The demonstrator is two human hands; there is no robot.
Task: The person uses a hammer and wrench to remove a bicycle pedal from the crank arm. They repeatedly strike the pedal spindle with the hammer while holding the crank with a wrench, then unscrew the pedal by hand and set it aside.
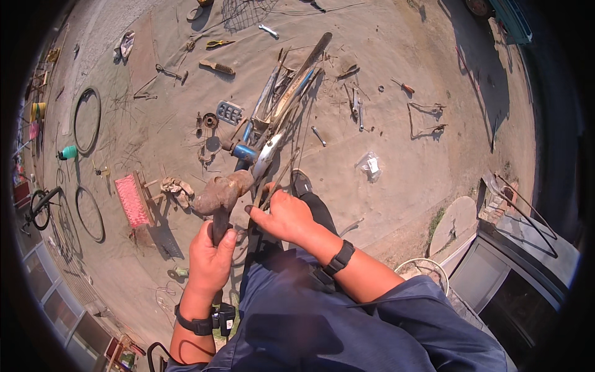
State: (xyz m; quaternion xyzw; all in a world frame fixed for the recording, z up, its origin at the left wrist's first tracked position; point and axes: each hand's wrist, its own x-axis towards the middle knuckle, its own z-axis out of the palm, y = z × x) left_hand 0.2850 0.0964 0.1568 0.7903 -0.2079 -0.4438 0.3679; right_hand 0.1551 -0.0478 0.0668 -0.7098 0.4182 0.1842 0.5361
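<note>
My left hand (212,254) grips the handle of a heavy, rust-brown hammer (218,194), its head raised in front of me. To the right of it, my right hand (279,216) is closed round thin, rusty metal bars (275,180) of a bicycle frame; some of its fingertips are behind them. The worn blue-and-silver frame (290,93) stretches away from me along the ground. Its short blue tube (243,152) lies just beyond the hammer head. My dark-clad legs are below, with a shoe (300,181) beside the frame.
Several wrenches (319,137), a brush (215,67), a screwdriver (406,87) and loose bicycle parts lie around the frame. At left are tyres (87,116), a pink woven stool (131,202) and rags (180,189). A plastic bag (372,166) lies right; a stone disc (458,220) lies lower right.
</note>
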